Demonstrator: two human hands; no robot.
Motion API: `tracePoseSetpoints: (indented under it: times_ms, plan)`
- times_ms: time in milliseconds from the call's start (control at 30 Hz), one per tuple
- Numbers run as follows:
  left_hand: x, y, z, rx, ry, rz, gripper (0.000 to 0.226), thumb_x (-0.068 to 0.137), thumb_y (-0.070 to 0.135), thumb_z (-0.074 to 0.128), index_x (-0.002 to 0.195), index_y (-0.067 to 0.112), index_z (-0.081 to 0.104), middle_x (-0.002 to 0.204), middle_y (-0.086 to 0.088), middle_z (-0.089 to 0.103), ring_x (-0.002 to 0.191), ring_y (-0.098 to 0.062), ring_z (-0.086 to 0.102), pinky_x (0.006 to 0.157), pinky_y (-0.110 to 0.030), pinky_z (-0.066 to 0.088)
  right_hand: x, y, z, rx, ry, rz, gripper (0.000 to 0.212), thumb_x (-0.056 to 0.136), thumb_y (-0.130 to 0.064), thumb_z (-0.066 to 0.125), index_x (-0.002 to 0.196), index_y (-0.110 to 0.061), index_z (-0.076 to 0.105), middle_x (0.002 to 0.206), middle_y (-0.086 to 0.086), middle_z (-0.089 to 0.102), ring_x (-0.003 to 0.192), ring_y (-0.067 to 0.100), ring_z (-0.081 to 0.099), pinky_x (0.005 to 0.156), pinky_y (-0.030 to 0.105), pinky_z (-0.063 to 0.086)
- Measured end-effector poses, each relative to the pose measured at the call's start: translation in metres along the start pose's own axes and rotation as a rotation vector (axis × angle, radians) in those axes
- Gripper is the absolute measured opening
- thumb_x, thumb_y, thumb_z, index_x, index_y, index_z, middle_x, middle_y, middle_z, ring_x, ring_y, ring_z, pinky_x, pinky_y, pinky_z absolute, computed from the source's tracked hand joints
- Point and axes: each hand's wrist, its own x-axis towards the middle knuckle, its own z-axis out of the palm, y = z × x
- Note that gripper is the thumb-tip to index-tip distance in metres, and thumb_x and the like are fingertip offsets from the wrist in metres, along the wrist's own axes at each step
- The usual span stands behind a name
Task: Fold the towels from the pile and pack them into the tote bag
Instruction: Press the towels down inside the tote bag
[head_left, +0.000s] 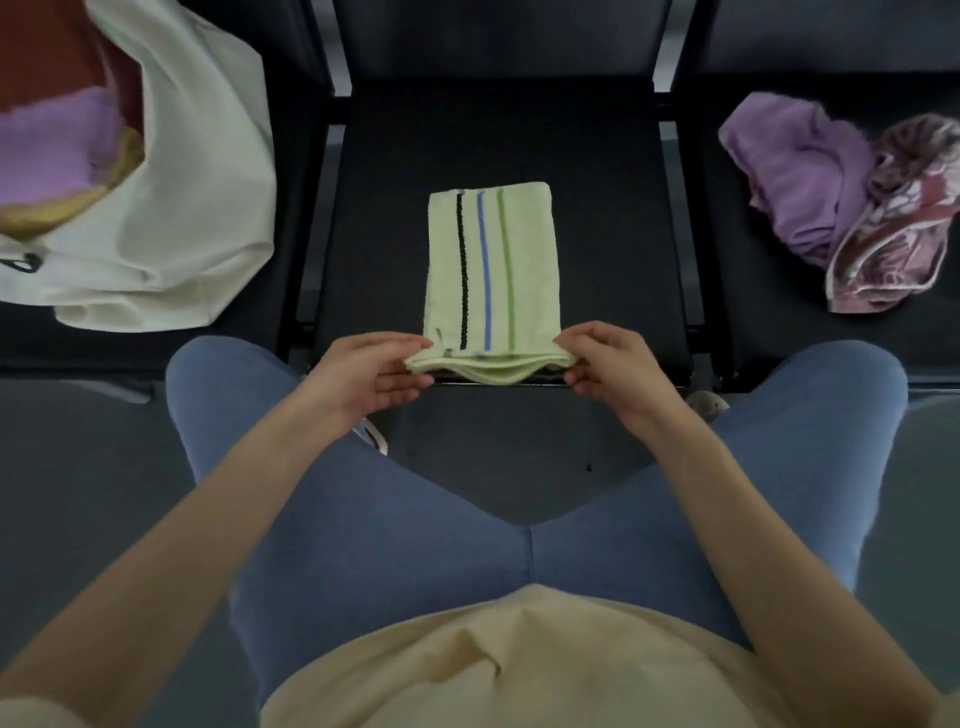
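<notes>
Both hands pinched the near corners of the pale green striped towel (492, 260), left hand (370, 373) and right hand (609, 369) each clamped on the stacked layers, with the towel lying lengthwise on the middle dark seat (597, 208) and its near edge lifted at the seat's front lip. Layers at that edge looked uneven and sagged, so a loose pinch could probably let the lower ones slip and the fold skew. Tote bag (197, 208) sat well apart on the left seat, already holding folded towels, and the unfolded pile (831, 197) waited on the right, so the carry across could undo the fold.
</notes>
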Motion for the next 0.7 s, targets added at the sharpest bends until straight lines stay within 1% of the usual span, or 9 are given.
tracePoseSetpoints:
  times_ms: [100, 167, 267, 400, 467, 533, 567, 633, 700]
  plan:
    - [0.013, 0.016, 0.001, -0.339, -0.058, -0.045, 0.021, 0.089, 0.014, 0.065, 0.108, 0.003, 0.065, 0.099, -0.015, 0.074, 0.085, -0.02, 0.073, 0.064, -0.024, 0.058, 0.014, -0.014, 0.003, 0.434, -0.017, 0.162, 0.014, 0.088, -0.008, 0.06, 0.098, 0.001, 0.063, 0.078, 0.01, 0.068, 0.06, 0.011, 0.058, 0.052, 0.019, 0.048]
    - [0.026, 0.024, 0.006, -0.498, -0.071, -0.031, 0.025, 0.09, 0.013, 0.064, 0.111, 0.0, 0.062, 0.104, -0.019, 0.072, 0.094, -0.024, 0.072, 0.071, -0.028, 0.059, 0.027, -0.024, 0.007, 0.628, -0.008, 0.225, 0.021, 0.087, -0.005, 0.059, 0.106, 0.005, 0.058, 0.084, 0.014, 0.067, 0.064, 0.014, 0.064, 0.053, 0.02, 0.051]
    - [0.048, 0.025, 0.017, -0.611, -0.035, -0.019, 0.027, 0.09, 0.008, 0.062, 0.113, -0.006, 0.061, 0.106, -0.023, 0.07, 0.099, -0.029, 0.07, 0.083, -0.034, 0.059, 0.048, -0.035, 0.013, 0.692, 0.02, 0.245, 0.029, 0.088, -0.002, 0.054, 0.116, 0.008, 0.055, 0.094, 0.018, 0.067, 0.081, 0.022, 0.068, 0.069, 0.025, 0.057]
    - [0.078, 0.015, 0.032, -0.645, 0.064, 0.015, 0.021, 0.09, 0.001, 0.058, 0.108, -0.01, 0.059, 0.11, -0.028, 0.066, 0.096, -0.031, 0.07, 0.086, -0.035, 0.057, 0.073, -0.041, 0.021, 0.673, 0.091, 0.257, 0.034, 0.088, 0.001, 0.053, 0.122, 0.002, 0.049, 0.104, 0.022, 0.06, 0.094, 0.028, 0.066, 0.083, 0.034, 0.057]
    - [0.09, 0.01, 0.037, -0.555, 0.136, 0.081, 0.026, 0.091, -0.002, 0.057, 0.115, -0.011, 0.055, 0.114, -0.027, 0.064, 0.101, -0.029, 0.068, 0.09, -0.034, 0.055, 0.081, -0.039, 0.026, 0.623, 0.141, 0.228, 0.035, 0.088, 0.0, 0.053, 0.122, -0.002, 0.044, 0.101, 0.018, 0.057, 0.094, 0.027, 0.064, 0.083, 0.034, 0.057]
    - [0.096, 0.003, 0.037, -0.349, 0.18, 0.191, 0.042, 0.09, 0.0, 0.061, 0.13, -0.006, 0.048, 0.115, -0.019, 0.065, 0.105, -0.023, 0.066, 0.093, -0.029, 0.054, 0.084, -0.034, 0.035, 0.481, 0.173, 0.157, 0.024, 0.088, -0.001, 0.054, 0.108, -0.008, 0.043, 0.093, 0.012, 0.055, 0.085, 0.021, 0.063, 0.076, 0.028, 0.057]
    - [0.097, -0.001, 0.036, -0.181, 0.191, 0.28, 0.045, 0.09, 0.002, 0.063, 0.133, -0.001, 0.049, 0.115, -0.013, 0.065, 0.106, -0.018, 0.065, 0.092, -0.025, 0.053, 0.083, -0.029, 0.039, 0.336, 0.182, 0.085, 0.022, 0.087, -0.003, 0.055, 0.105, -0.01, 0.043, 0.093, 0.008, 0.054, 0.083, 0.017, 0.061, 0.073, 0.026, 0.056]
    - [0.096, -0.008, 0.032, 0.25, 0.196, 0.51, 0.036, 0.091, 0.007, 0.061, 0.127, 0.008, 0.059, 0.116, -0.004, 0.066, 0.106, -0.011, 0.063, 0.091, -0.013, 0.047, 0.078, -0.016, 0.04, -0.099, 0.196, -0.123, 0.03, 0.085, -0.007, 0.058, 0.112, -0.01, 0.046, 0.105, 0.003, 0.054, 0.095, 0.014, 0.056, 0.079, 0.025, 0.05]
    - [0.092, -0.015, 0.024, 0.665, 0.156, 0.721, 0.028, 0.092, 0.009, 0.057, 0.118, 0.009, 0.066, 0.117, -0.001, 0.067, 0.105, -0.008, 0.061, 0.09, -0.01, 0.043, 0.072, -0.005, 0.035, -0.507, 0.138, -0.33, 0.036, 0.081, -0.006, 0.06, 0.116, -0.009, 0.049, 0.115, 0.002, 0.052, 0.106, 0.013, 0.05, 0.083, 0.021, 0.04]
